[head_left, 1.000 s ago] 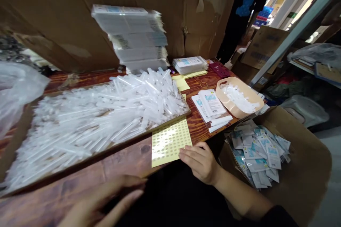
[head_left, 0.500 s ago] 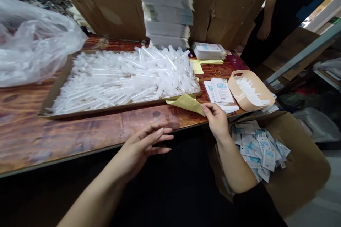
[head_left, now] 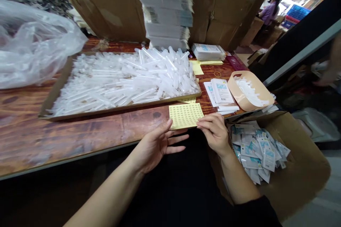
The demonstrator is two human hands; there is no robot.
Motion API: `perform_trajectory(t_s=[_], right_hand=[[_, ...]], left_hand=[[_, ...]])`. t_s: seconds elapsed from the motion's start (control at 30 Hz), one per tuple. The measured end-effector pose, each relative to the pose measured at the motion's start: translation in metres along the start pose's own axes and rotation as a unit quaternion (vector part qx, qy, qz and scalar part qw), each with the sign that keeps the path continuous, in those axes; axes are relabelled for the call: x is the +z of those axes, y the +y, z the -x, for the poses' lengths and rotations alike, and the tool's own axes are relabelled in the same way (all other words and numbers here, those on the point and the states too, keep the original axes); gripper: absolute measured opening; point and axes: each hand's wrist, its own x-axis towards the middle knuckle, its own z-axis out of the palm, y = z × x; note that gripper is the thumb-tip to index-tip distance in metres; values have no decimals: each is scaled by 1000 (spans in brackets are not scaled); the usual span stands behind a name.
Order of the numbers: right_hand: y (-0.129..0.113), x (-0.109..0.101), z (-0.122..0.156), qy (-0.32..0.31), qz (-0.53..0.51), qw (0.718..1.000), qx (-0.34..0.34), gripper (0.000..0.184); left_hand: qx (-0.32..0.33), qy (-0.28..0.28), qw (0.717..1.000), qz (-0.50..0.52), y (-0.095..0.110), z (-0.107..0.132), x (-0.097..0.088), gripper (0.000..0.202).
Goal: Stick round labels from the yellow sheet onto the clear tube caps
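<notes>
A yellow sticker sheet (head_left: 185,115) covered in small round dots lies at the front edge of the wooden table (head_left: 80,134). My right hand (head_left: 214,132) pinches its right edge with closed fingers. My left hand (head_left: 157,143) is open, fingers spread, its fingertips touching the sheet's left bottom corner. Just behind the sheet, a shallow cardboard tray (head_left: 57,90) holds a heap of clear plastic tubes (head_left: 128,78).
A tan basket (head_left: 234,88) of white parts and printed packets (head_left: 221,92) lie to the right. A cardboard box (head_left: 306,156) of small sachets sits below the table edge. Stacked packs (head_left: 165,10), a plastic bag (head_left: 32,42) and cardboard walls stand behind. A person stands far right.
The sticker sheet, lifted and curled in my right hand half a second ago, now lies flat near the table edge. My left hand has moved up to touch it.
</notes>
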Motion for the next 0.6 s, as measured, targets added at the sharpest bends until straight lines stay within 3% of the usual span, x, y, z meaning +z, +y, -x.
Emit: perform_trajectory(t_s=[0.07, 0.13, 0.2, 0.27, 0.33, 0.47, 0.53, 0.6], right_hand=[[-2, -1, 5, -9, 43, 998, -55, 19], [-4, -1, 11, -12, 50, 997, -58, 20], [-6, -1, 19, 9, 20, 1000, -5, 27], [-8, -1, 28, 42, -64, 992, 101, 45], [-10, -1, 35, 39, -185, 953, 236, 51], [-14, -3, 39, -35, -345, 818, 459, 38], [-15, -3, 37, -25, -353, 790, 500, 41], [-15, -1, 34, 0, -338, 793, 506, 43]], left_hand=[[21, 21, 999, -22, -6, 0, -1, 54], [52, 50, 996, -44, -14, 0, -2, 55], [81, 75, 992, -63, -22, 1, -4, 54], [103, 91, 988, -71, -30, 3, -5, 53], [110, 101, 986, -68, -37, 2, -7, 52], [68, 119, 989, -47, -47, -1, -6, 51], [53, 126, 990, -43, -49, -3, -6, 52], [54, 132, 989, -47, -51, -5, -6, 54]])
